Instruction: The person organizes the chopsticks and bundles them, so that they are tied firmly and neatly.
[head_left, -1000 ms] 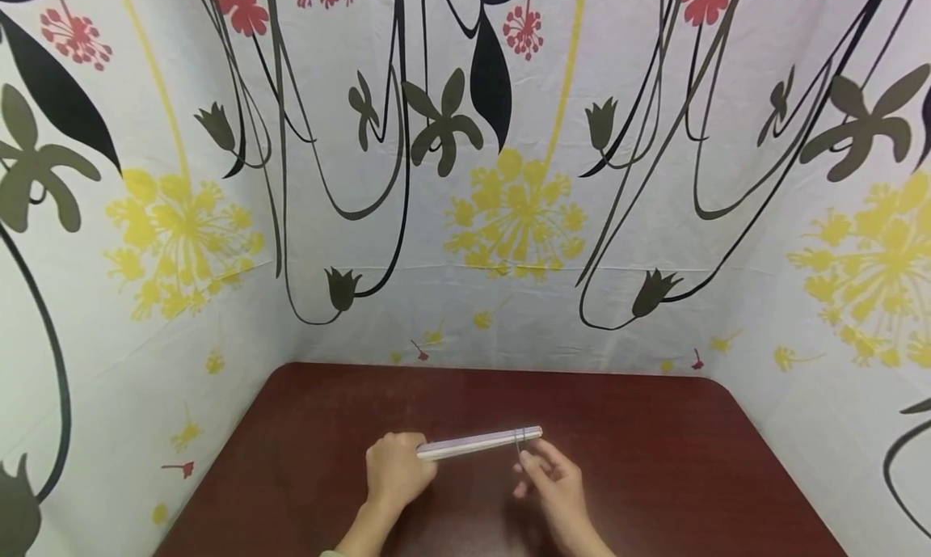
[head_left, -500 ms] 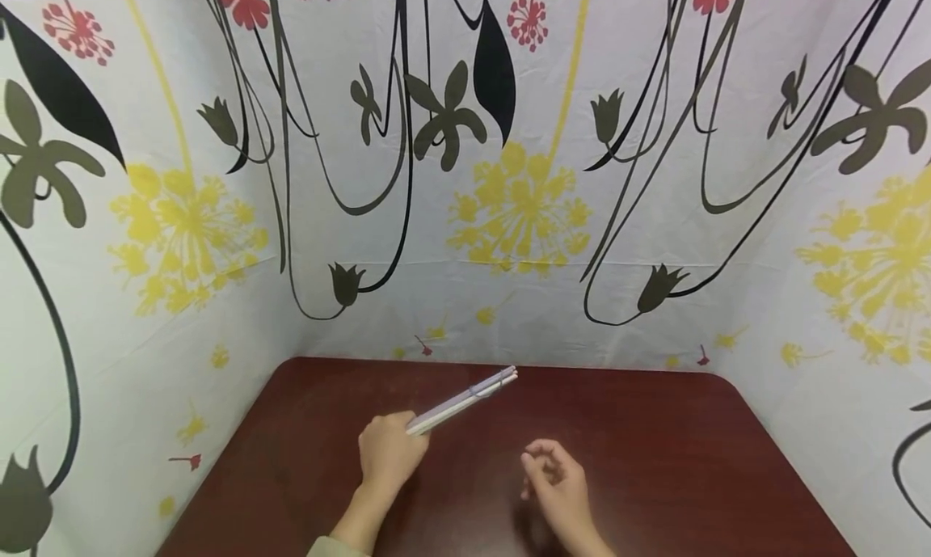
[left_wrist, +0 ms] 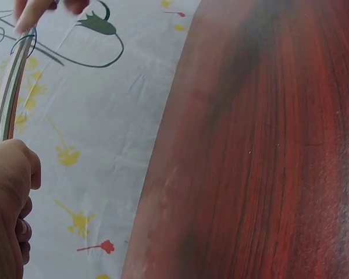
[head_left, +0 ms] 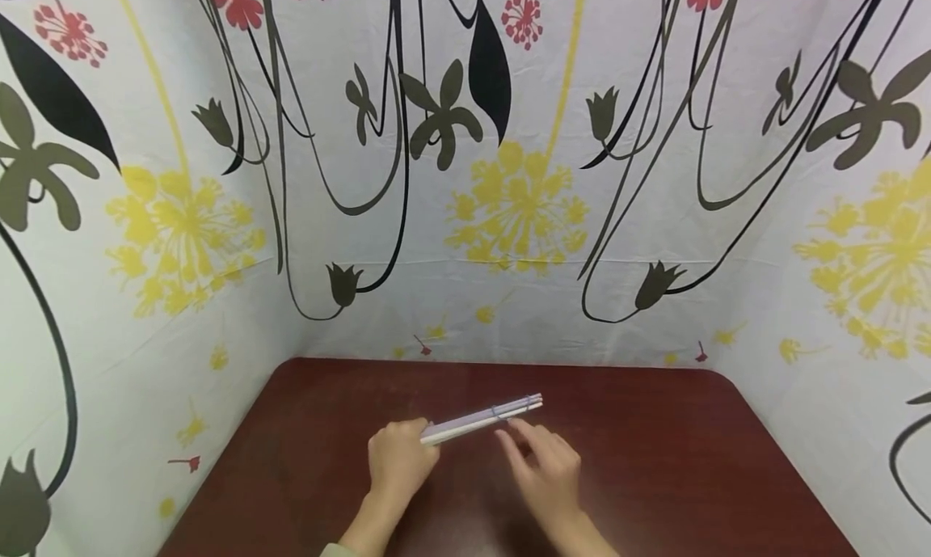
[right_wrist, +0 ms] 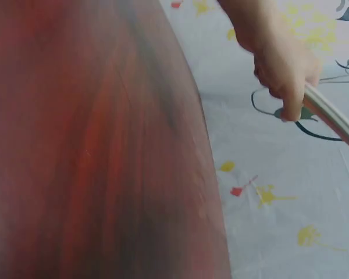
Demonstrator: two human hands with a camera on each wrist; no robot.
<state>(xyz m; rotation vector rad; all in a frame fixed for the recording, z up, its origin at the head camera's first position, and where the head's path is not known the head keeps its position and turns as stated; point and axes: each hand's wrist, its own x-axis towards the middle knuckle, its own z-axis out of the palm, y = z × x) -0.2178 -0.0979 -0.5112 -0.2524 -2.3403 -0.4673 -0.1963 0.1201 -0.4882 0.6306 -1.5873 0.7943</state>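
In the head view my left hand (head_left: 402, 458) grips the near end of a bundle of thin white sticks (head_left: 458, 428). The bundle slants up to the right above the table. Around its far part sits a thin bluish band (head_left: 500, 414), seen as a loose loop in the left wrist view. Just below that band is my right hand (head_left: 545, 468), its index fingertip at or very close to it and the thumb apart. Whether the fingertip touches the band cannot be told. In the right wrist view the left hand (right_wrist: 285, 70) holds the sticks (right_wrist: 333, 113).
Beneath both hands lies a dark red-brown wooden table (head_left: 633, 444) with rounded far corners. A white cloth (head_left: 538, 322) printed with flowers hangs behind the table and along both sides.
A second ago the right hand pulled the band downward; by half a second ago it had let go, and the bundle tilted up. Now the bundle is lower and the right fingers are back beside the band.
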